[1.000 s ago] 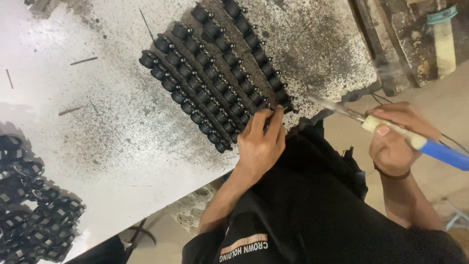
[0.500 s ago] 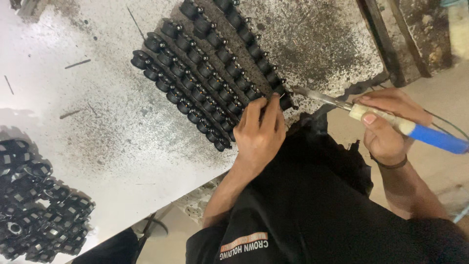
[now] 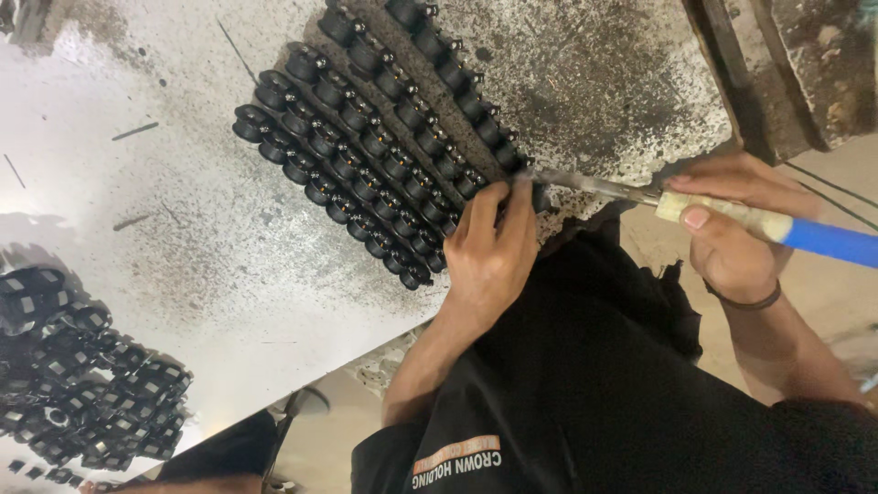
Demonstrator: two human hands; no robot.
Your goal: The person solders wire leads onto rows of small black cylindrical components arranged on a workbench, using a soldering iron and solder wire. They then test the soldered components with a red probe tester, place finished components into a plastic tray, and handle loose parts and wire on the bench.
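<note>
Your counter (image 3: 137, 229) fills most of the view: a pale, glossy top, speckled with dark soot that grows thick toward the far right corner. On it, running diagonally toward you, sits a block of small black round parts (image 3: 366, 151), packed side by side in about 4 rows. A looser heap of similar black parts (image 3: 73, 366) lies well apart from it at the left edge. Beyond the counter on the right stands a worn, rusty frame (image 3: 777, 73).

Your left hand (image 3: 489, 252) rests on the near end of the block, fingers curled narrow and pressing on the last parts by the counter's edge. Your right hand (image 3: 732, 238) is wrapped tight around a soldering iron (image 3: 732, 215) with a cream grip and a blue handle; its metal shaft reaches left, and the tip sits right at the near corner of the block, just beside your left fingertips.

That closeness is, in my judgement, the main risk. If the iron is hot, a small slip of either hand could bring the shaft against your fingers. The end parts also sit at the very edge, so a sideways push from the tip could tip 1 or 2 off the counter into your lap. Pressing unevenly with the left hand might skew the rows. The iron's cord (image 3: 828, 178) trails behind your wrist and could snag.
</note>
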